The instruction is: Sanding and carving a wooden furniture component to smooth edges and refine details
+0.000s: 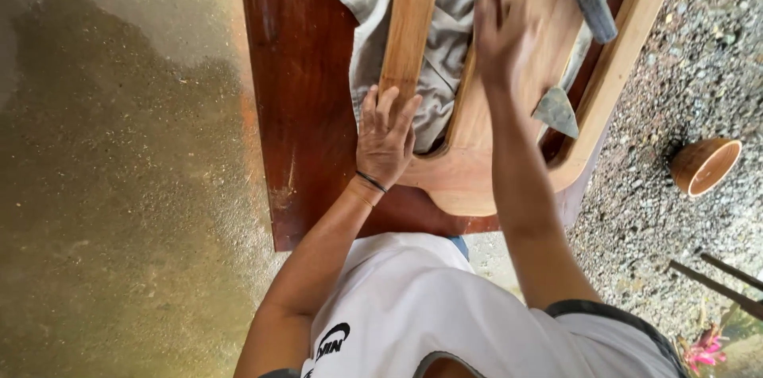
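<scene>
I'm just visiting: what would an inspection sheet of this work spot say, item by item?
Surface: dark red-brown wooden board serving as a bench, glossy, over a wet-looking concrete floor.
Job's things: pale wooden frame piece with rounded corners and long slats, lying on a grey cloth.
Clutter: a trowel-like metal tool resting on the frame.
Hands: left hand pressed flat on the frame's slat; right hand on the wide board, blurred, grip unclear.
Cables: nothing seen.
Surroundings: gravel ground at one side with a small wooden bowl and a pink flower.
</scene>
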